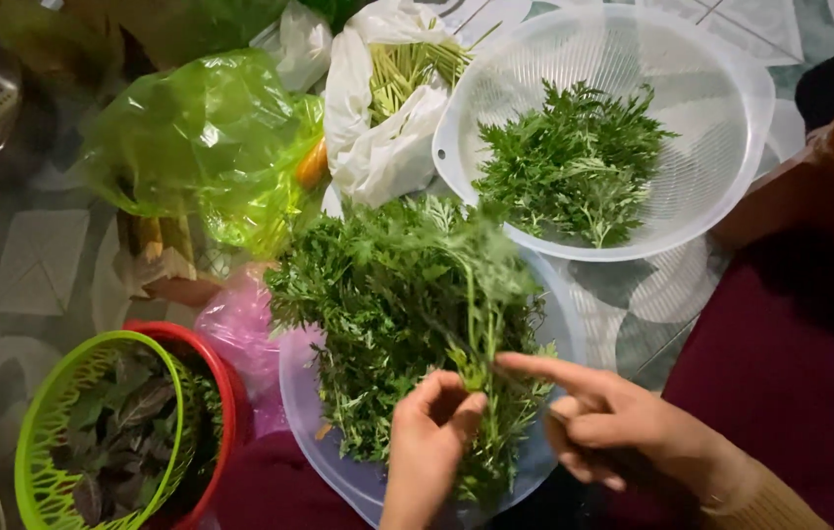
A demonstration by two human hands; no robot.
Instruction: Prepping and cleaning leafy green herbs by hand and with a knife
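While the left hand pinched a leafy stem at its lower end, the stalk ran upward and away over the heaped greens in the clear bowl — the right hand, just beside it, forefinger stretched toward it, other fingers curled — its palm hidden.

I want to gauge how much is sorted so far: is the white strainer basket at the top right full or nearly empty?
Partly filled. The white strainer basket holds one loose pile of leafy greens in its middle, and bare mesh shows all around it.
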